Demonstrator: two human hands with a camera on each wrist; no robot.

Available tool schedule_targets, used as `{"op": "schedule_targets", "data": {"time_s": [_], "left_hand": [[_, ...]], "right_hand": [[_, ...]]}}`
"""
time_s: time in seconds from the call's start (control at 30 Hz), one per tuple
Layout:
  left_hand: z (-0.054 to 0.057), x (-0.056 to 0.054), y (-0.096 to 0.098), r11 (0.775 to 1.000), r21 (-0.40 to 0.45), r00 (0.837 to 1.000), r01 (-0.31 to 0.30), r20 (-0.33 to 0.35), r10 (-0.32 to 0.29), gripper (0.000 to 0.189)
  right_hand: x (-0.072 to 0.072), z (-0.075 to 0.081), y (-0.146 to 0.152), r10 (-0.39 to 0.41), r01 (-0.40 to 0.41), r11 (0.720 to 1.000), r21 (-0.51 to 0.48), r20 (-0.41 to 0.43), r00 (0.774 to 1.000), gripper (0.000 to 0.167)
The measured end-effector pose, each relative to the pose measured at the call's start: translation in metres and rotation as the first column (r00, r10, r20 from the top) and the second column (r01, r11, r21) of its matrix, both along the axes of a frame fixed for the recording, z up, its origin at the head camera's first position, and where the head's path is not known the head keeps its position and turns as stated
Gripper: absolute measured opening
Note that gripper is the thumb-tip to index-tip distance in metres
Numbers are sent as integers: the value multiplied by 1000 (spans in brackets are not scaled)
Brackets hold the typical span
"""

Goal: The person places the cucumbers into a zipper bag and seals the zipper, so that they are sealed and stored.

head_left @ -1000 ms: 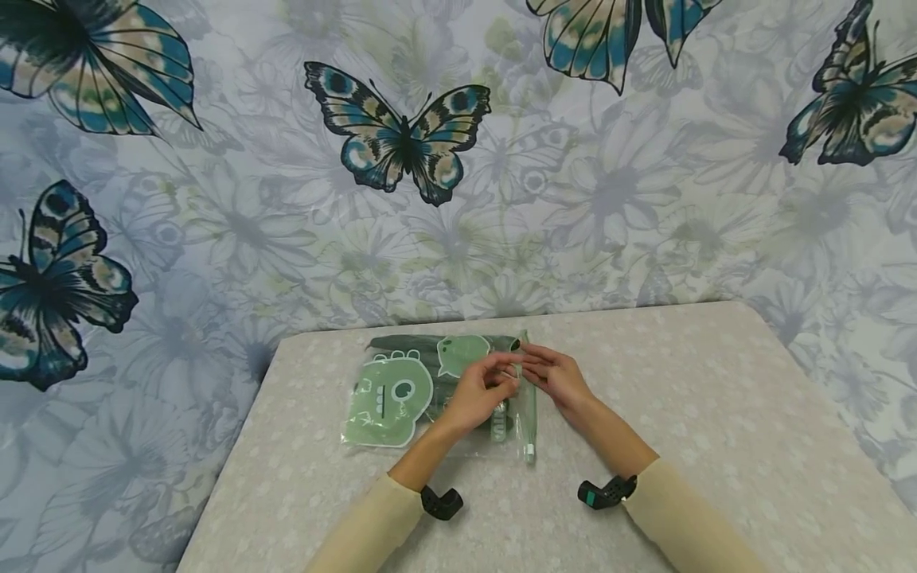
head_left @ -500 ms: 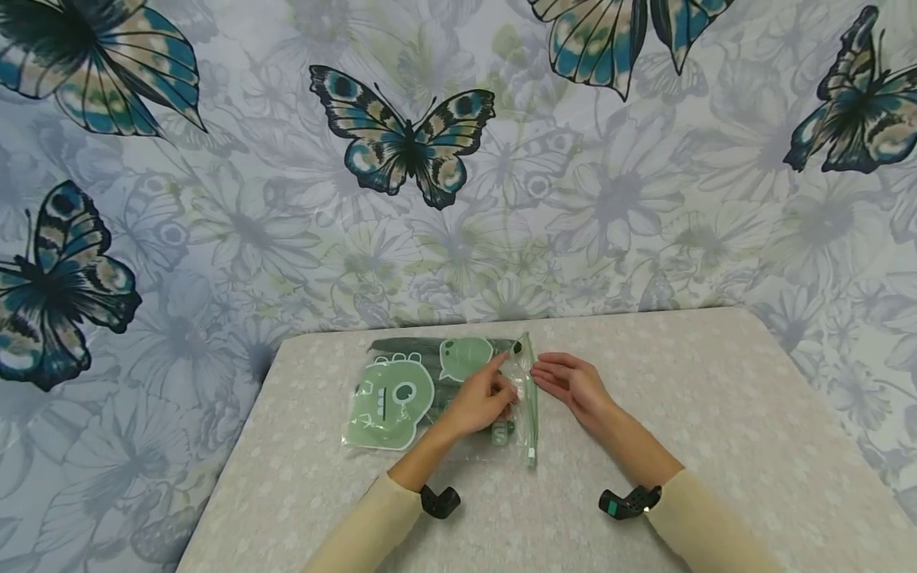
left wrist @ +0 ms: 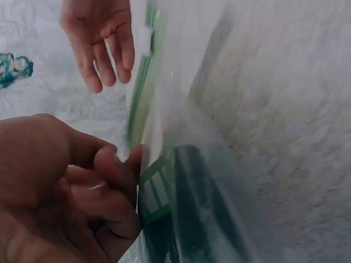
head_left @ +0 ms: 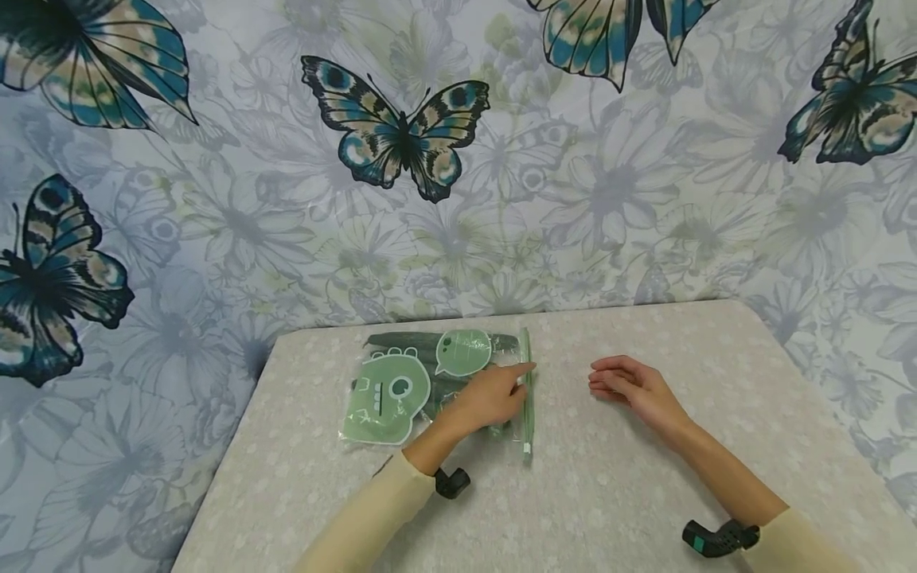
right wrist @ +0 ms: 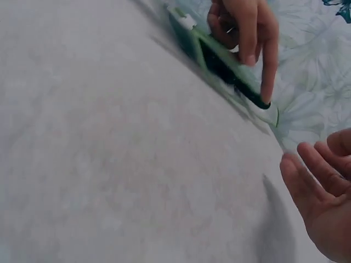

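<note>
A clear zip bag [head_left: 507, 438] printed with a pale green dinosaur [head_left: 390, 395] and a speech bubble [head_left: 464, 352] lies flat on the table. Something dark green [head_left: 404, 341] is folded inside. Along its right edge runs a green zip strip [head_left: 528, 418] with a white slider [head_left: 527, 449] at the near end. My left hand [head_left: 489, 395] rests over the bag's right part, index finger stretched to the strip, other fingers bent. To the right of the bag, my right hand [head_left: 636, 390] hovers apart from it, fingers loosely extended and holding nothing.
The table [head_left: 573, 501] has a pale patterned cover. Behind it stands a wall [head_left: 609, 231] with flowers and butterflies. Black wrist cameras [head_left: 453, 483] sit at both cuffs.
My right hand has drawn away from the bag's zip edge to the right. My left hand has shifted slightly right, its index finger now at the strip. The bag stays in place.
</note>
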State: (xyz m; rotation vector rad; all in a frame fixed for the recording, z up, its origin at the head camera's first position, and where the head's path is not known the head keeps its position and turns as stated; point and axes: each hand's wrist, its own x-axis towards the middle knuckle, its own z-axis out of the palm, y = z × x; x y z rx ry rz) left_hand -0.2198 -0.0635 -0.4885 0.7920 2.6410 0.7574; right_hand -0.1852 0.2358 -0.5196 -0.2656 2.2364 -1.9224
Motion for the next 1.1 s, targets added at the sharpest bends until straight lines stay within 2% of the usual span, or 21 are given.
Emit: {"op": "schedule_targets", "data": {"time_s": [0.07,0.17,0.27,0.33,0.43,0.5,0.6,0.7,0.8,0.83,0.9,0.97,1.1], "left_hand": [[1,3,-3,999,3,999,34,-43,-34,51],[4,9,-12,996,-9,989,85,-124,-85,54],[6,18,-27,995,-17,976,101,-193,-103,54],[6,24,-39,996,-26,968,81,-234,-85,54],[3,33,-60,998,-55,950,24,-309,-40,54],[-1,37,-74,997,-78,936,-21,-352,-8,56],[-5,41,-93,992,-104,908,-72,-419,22,60],[-10,45,-108,984,-126,878,-129,-476,54,68],[-13,49,-120,971,-149,860,-188,-503,89,75],[-14,50,-123,967,-156,859,-201,-503,97,76],[-16,52,-127,960,-176,861,-216,-499,102,79],[-18,53,-129,959,-192,864,-210,-496,90,81],[-22,58,-124,966,-204,876,-156,-480,40,85]], "right_hand": [[4,1,6,-3,21,987,160,-113,994,42],[10,-1,13,18,83,924,374,-259,966,39],[14,-3,17,62,131,858,497,-353,934,44],[16,-4,20,94,156,815,559,-393,915,53],[21,-6,23,141,200,735,648,-435,889,69],[24,-7,25,166,220,677,702,-437,884,79],[30,-7,29,192,234,604,762,-424,885,91],[34,-7,31,201,224,554,801,-390,898,98],[36,-8,31,203,229,536,813,-387,899,101],[36,-8,30,204,229,539,811,-389,898,100],[37,-10,27,218,240,554,797,-417,883,98],[37,-14,22,244,243,581,777,-451,859,96],[36,-20,3,335,248,613,750,-530,779,95]]}}
